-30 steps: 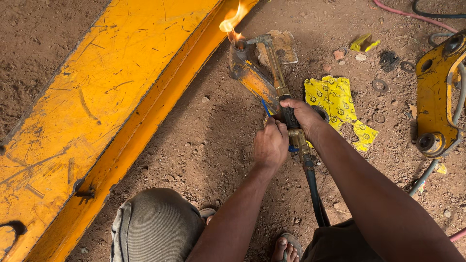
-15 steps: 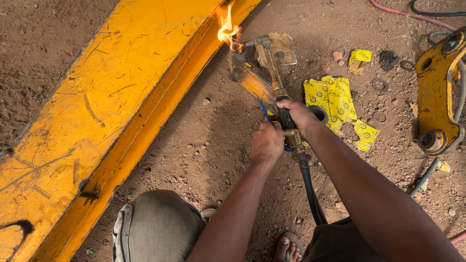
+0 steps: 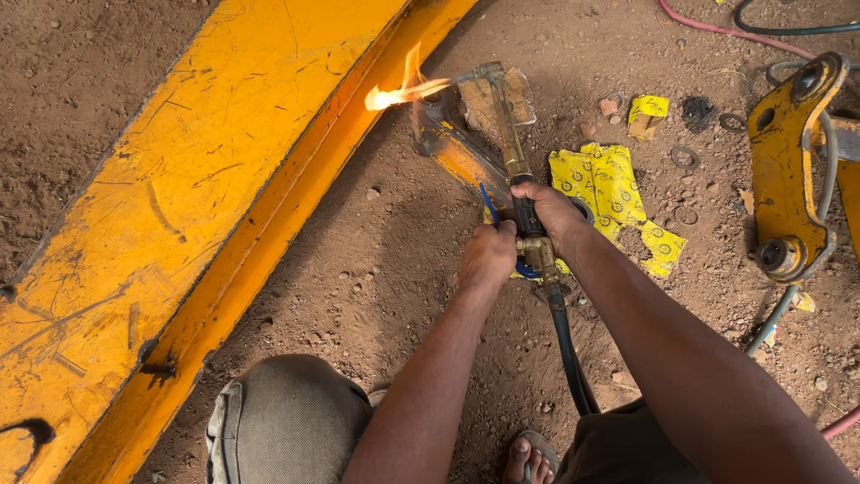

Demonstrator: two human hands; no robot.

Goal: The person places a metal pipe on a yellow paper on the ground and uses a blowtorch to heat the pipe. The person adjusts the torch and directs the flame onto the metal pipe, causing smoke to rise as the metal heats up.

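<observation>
Both hands, left hand (image 3: pixel 488 255) and right hand (image 3: pixel 548 215), squeeze the long brass cutting torch (image 3: pixel 515 170), its orange flame (image 3: pixel 399 90) lit at ten o'clock, the big yellow steel beam (image 3: pixel 179 206) not cut yet.

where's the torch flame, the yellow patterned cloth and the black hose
torch flame (image 3: pixel 394 93), head view, on its orange middle
yellow patterned cloth (image 3: pixel 609 179), head view, on its upper fold
black hose (image 3: pixel 568 345), head view, mid-length below the brass valves
</observation>
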